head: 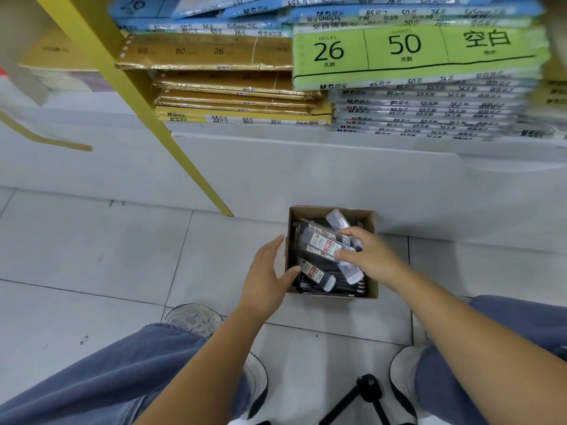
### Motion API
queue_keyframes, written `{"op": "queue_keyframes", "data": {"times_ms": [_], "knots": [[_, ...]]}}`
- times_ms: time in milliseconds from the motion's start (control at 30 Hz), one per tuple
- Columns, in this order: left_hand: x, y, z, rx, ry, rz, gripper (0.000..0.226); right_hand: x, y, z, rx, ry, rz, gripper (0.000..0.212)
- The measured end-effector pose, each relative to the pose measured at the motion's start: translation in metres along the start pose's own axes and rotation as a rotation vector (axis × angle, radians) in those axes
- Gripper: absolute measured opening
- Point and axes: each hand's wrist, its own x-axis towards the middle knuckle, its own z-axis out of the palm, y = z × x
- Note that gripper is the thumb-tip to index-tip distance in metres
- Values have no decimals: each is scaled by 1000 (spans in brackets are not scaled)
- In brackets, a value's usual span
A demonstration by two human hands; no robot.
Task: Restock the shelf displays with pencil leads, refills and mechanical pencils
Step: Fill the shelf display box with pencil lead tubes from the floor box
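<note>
A small open cardboard box (369,286) stands on the tiled floor in front of the shelf base. Inside lie several dark packs of pencil leads (316,274) with white and red labels, piled loosely. My right hand (369,256) reaches into the box from the right, its fingers closed around a few of the top packs (322,242). Against the box's left wall rests my left hand (267,277), the thumb hooked over the rim, steadying it.
Above the white shelf base (306,167) lie stacks of loose-leaf paper packs, brown (214,53), green (414,53) and blue. A yellow shelf post (147,108) slants down to the floor left of the box. A black tripod leg (365,394) stands between my shoes.
</note>
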Motion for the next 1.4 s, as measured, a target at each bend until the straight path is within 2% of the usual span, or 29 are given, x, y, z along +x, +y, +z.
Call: {"op": "queue_keyframes", "data": {"times_ms": [133,233,333,500,633,767,833,933,1100,1233,1400], "knots": [[20,37,-11,277,-25,354,82,-12,-19,-24,-49,-115,-35,33],[30,57,-15,373,-150,442,85,-17,-35,-32,-19,-157,-49,34],[33,63,-18,346,-226,386,71,-19,-40,-31,122,-183,-51,39],[31,57,-19,75,-304,202,40,-21,-34,-25,351,-256,17,40],[30,48,-15,-19,-293,121,32,-18,-31,-17,363,-226,28,45],[29,39,-10,-167,-270,-13,22,-16,-26,-14,352,-243,20,60],[29,37,-8,-246,-255,-80,22,-15,-24,-14,362,-246,21,61],[27,36,-5,-285,-255,-141,27,-13,-22,-10,432,-216,34,51],[25,40,-1,-437,-318,-293,33,-13,-20,-6,401,-85,-27,38],[24,45,-5,-394,-412,-339,38,-14,-19,-6,456,-25,-57,53],[15,48,-1,-618,-487,-379,45,-18,-23,6,520,43,-81,76]]}}
